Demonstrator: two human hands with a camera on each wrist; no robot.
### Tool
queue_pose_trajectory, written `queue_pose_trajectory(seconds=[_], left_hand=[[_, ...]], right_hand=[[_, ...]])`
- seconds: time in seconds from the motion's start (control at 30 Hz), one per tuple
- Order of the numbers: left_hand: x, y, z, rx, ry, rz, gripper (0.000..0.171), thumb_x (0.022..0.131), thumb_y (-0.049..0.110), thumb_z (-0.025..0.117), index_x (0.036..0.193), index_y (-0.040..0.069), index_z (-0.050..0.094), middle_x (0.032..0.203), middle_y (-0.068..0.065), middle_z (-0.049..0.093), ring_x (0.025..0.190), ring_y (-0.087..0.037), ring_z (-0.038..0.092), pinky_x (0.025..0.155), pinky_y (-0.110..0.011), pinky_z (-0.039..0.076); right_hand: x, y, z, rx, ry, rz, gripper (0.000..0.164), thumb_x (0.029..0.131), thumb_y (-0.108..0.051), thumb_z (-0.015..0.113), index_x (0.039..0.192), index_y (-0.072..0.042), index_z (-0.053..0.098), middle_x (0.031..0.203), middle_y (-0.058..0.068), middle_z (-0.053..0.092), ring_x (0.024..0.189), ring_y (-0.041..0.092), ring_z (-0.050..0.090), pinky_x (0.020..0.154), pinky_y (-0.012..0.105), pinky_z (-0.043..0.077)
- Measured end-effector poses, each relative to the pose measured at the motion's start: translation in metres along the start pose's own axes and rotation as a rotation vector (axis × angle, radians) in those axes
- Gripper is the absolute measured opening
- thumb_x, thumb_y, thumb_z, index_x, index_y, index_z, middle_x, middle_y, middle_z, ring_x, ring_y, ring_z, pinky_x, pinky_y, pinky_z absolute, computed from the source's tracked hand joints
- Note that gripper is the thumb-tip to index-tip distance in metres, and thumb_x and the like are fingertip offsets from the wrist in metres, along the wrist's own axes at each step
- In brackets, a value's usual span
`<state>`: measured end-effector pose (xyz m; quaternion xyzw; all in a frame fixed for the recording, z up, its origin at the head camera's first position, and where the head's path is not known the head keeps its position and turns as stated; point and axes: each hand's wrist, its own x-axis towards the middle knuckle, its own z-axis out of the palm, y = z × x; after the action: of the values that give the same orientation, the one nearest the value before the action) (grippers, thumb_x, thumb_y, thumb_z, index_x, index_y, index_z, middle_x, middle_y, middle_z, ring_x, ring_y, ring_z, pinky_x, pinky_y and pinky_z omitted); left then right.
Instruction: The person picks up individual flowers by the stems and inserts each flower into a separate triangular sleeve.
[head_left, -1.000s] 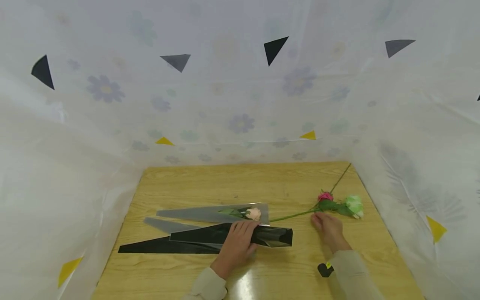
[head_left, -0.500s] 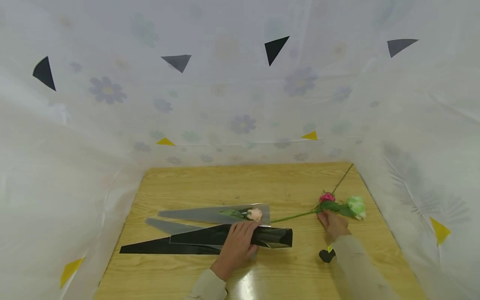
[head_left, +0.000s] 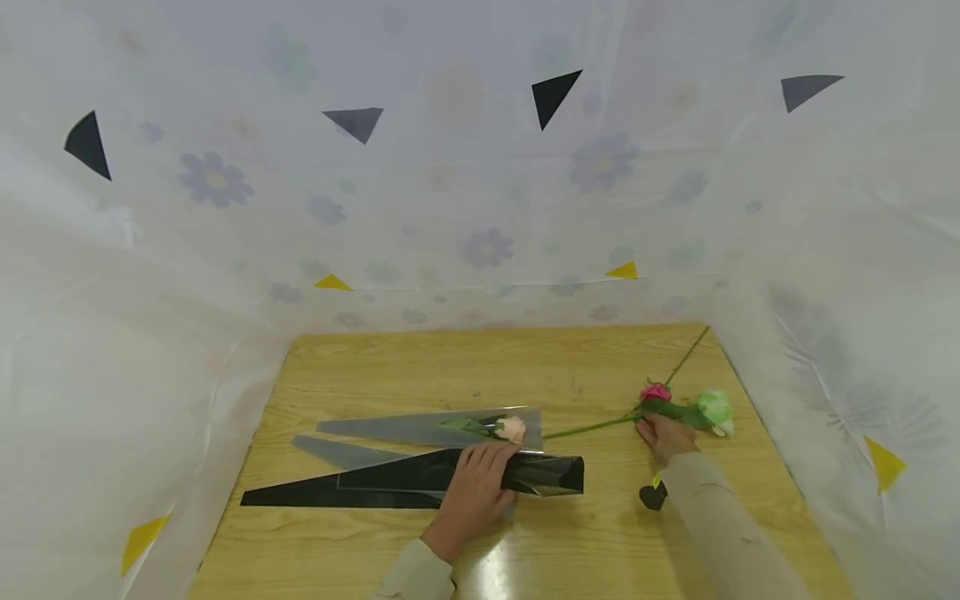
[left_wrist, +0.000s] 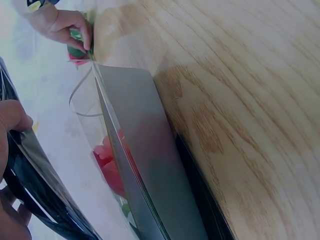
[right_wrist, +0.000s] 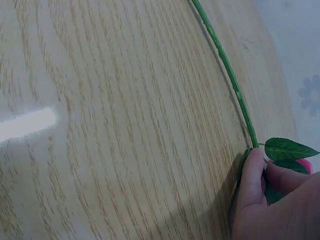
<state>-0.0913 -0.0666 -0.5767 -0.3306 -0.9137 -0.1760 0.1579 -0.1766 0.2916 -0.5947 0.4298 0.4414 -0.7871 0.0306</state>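
Observation:
In the head view my left hand (head_left: 474, 496) grips a black flower sleeve (head_left: 401, 471) around its middle, the mouth facing right. The left wrist view shows the thumb and fingers on either side of that sleeve. My right hand (head_left: 670, 439) pinches the stem (right_wrist: 232, 80) of a pale green rose (head_left: 715, 410) close below its leaves. The stem lies leftward along the table. A pink-red rose (head_left: 655, 392) is just beyond the right fingertips, partly covered by leaves. Behind the left hand lies a clear sleeve (head_left: 390, 427) with a peach rose (head_left: 511, 429) inside.
Another black sleeve (head_left: 300, 493) and a greyish translucent sleeve (head_left: 337, 452) lie partly under the held one. A small black piece with a yellow tag (head_left: 654, 497) hangs by the right cuff. White patterned sheeting (head_left: 480, 200) walls in the wooden table (head_left: 420, 367).
My right hand has moved slightly away from me and to the right along the green rose's stem, up to its leaves. The left hand keeps its grip on the black sleeve.

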Motion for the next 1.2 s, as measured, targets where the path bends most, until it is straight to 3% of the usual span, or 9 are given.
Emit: queue_pose_trajectory(seconds=[0.23,0.43,0.63,0.73,0.97,1.1,1.2], left_hand=[[0.0,0.0,0.0,0.025,0.012,-0.008,0.071,0.075,0.026,0.075,0.136,0.012,0.041,0.125,0.001,0.047,0.114,-0.015,0.045,0.093,-0.038,0.034],[0.0,0.001,0.001,0.029,0.025,-0.008,0.07,0.073,0.024,0.076,0.135,0.011,0.044,0.123,0.001,0.048,0.112,-0.015,0.046,0.092,-0.038,0.035],[0.0,0.001,0.001,0.039,0.015,-0.018,0.076,0.075,0.025,0.074,0.14,0.015,0.037,0.125,0.001,0.048,0.113,-0.015,0.045,0.093,-0.038,0.035],[0.0,0.001,0.0,0.037,0.004,-0.031,0.077,0.076,0.027,0.074,0.141,0.016,0.034,0.126,0.001,0.047,0.114,-0.015,0.044,0.094,-0.038,0.034],[0.0,-0.006,-0.002,-0.011,-0.003,-0.058,0.074,0.076,0.025,0.073,0.14,0.014,0.037,0.128,0.0,0.046,0.116,-0.016,0.043,0.094,-0.04,0.034],[-0.001,-0.011,-0.003,-0.006,0.005,-0.07,0.073,0.076,0.023,0.071,0.14,0.015,0.036,0.13,0.0,0.045,0.116,-0.017,0.043,0.095,-0.041,0.034],[-0.002,-0.013,-0.004,-0.004,0.008,-0.071,0.073,0.076,0.022,0.069,0.14,0.015,0.035,0.13,-0.001,0.045,0.116,-0.018,0.043,0.095,-0.041,0.034]], right_hand=[[0.003,0.005,0.008,-0.119,0.031,-0.073,0.058,0.088,0.002,0.055,0.141,0.003,0.03,0.073,0.005,0.064,0.075,0.01,0.066,0.085,0.028,0.047],[0.002,0.009,0.007,-0.193,0.039,-0.123,0.055,0.088,-0.001,0.051,0.139,0.008,0.032,0.074,0.006,0.062,0.073,0.011,0.066,0.082,0.028,0.048],[-0.005,0.008,0.004,-0.246,0.053,-0.148,0.056,0.089,-0.005,0.049,0.14,0.009,0.029,0.08,0.007,0.06,0.076,0.013,0.066,0.083,0.029,0.048],[-0.005,0.008,-0.001,-0.304,0.054,-0.17,0.049,0.089,-0.007,0.05,0.133,0.01,0.036,0.081,0.008,0.06,0.075,0.014,0.066,0.082,0.029,0.049],[-0.001,0.006,-0.014,-0.415,0.037,-0.194,0.011,0.087,-0.009,0.055,0.095,-0.001,0.055,0.072,0.004,0.061,0.065,0.011,0.065,0.073,0.026,0.052],[-0.007,0.001,-0.015,-0.393,0.018,-0.206,0.01,0.085,-0.009,0.058,0.091,-0.002,0.058,0.069,0.003,0.063,0.064,0.012,0.066,0.072,0.026,0.052],[-0.017,-0.004,-0.015,-0.42,-0.025,-0.201,0.016,0.086,-0.013,0.057,0.098,-0.003,0.057,0.074,0.001,0.064,0.07,0.011,0.066,0.076,0.026,0.051]])
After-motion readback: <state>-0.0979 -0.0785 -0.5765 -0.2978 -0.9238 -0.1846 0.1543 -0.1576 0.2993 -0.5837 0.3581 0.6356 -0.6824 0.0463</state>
